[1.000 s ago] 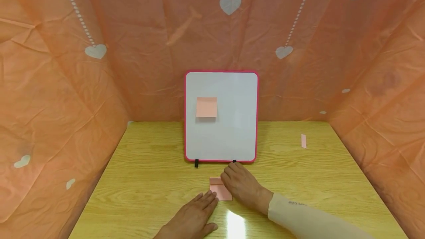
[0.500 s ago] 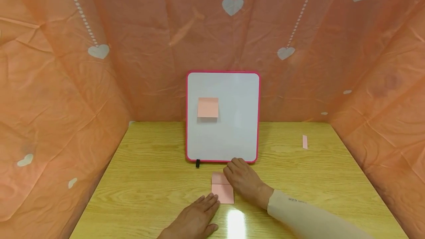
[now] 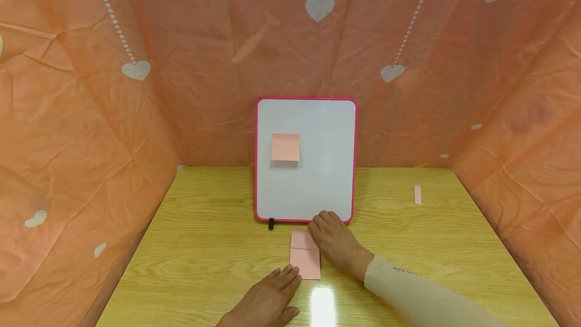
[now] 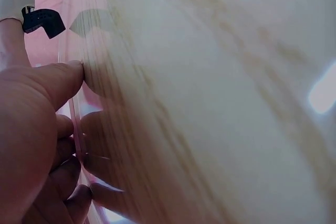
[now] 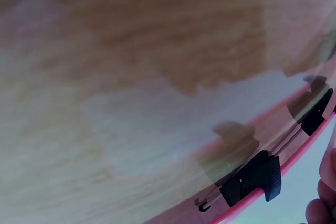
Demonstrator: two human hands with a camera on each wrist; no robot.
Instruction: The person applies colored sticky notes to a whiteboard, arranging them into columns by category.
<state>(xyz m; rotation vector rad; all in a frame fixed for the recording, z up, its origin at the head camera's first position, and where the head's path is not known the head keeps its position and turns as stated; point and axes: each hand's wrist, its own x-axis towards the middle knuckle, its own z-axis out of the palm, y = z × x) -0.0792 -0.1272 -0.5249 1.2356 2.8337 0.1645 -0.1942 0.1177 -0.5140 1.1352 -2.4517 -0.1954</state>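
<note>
Wooden counter (image 3: 204,246): pink paper (image 3: 306,263), long axis running away, between straight-fingered left hand (image 3: 267,296) at near corner, right hand (image 3: 337,243) gripping far side.

Whiteboard (image 3: 320,180): smooth white face, softly glossy, with faint light streaks;
Frame (image 3: 355,158) around the whiteboard: bright pink, smooth, shiny, plastic in appearance;
Black foot (image 3: 271,224) at the whiteboard's lower left edge: smooth, plastic in appearance;
Square note (image 3: 285,147) on the whiteboard: pale pink paper, matt, smooth;
Pink paper (image 3: 306,263) in front of the whiteboard: matt, smooth, one straight line across;
Paper strip (image 3: 417,195) right of the whiteboard: pink, matt;
Tabletop (image 3: 199,236) beneath the whiteboard: yellow wood grain, polished, glossy, with bright glare;
Backdrop (image 3: 204,90) behind the whiteboard: thin orange sheeting, wrinkled, cloth or plastic uncertain;
Sleeve (image 3: 422,289) in front of the whiteboard: cream fabric, matt
</note>
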